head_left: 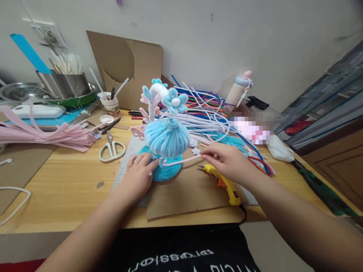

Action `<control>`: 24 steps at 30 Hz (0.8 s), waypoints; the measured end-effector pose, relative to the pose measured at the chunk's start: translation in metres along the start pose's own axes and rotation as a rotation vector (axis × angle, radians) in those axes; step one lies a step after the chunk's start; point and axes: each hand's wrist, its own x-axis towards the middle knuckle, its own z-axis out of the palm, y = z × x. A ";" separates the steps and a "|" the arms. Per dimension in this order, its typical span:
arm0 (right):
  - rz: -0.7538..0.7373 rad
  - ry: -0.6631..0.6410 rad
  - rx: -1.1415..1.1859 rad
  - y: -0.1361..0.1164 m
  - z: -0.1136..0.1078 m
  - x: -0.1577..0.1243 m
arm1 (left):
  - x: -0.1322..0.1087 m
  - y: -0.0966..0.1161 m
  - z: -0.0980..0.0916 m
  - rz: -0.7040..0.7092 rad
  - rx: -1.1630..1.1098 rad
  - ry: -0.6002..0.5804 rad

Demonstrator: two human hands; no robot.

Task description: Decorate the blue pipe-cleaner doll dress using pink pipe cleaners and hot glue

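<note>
Pinching a pink chenille stem [185, 160] in our right hand [224, 158], we likely steady the blue base [167, 174] with our left hand [140, 172], closure unclear.

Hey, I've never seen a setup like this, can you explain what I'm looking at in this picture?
There's no machine here, just a person's bare left hand and right hand. The one picture comes from a camera worn on their head, looking forward and down.

On the wooden table stands a fuzzy, lamp-shaped craft with a round blue base. The left hand rests at that base; the right pinches one end of a thin, pale strip that stretches to it. A yellow glue gun lies on cardboard nearby, with scissors off to the left.
</note>
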 end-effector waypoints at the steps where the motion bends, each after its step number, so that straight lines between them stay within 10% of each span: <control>1: -0.119 -0.032 0.015 -0.006 0.006 0.011 | 0.000 0.000 -0.002 0.005 0.017 0.000; 10: -0.236 -0.240 -0.114 -0.020 0.057 0.058 | 0.012 -0.007 -0.013 0.217 0.038 0.049; 24: -0.151 -0.350 -0.169 -0.023 0.050 0.069 | 0.011 -0.009 -0.011 0.219 -0.061 0.000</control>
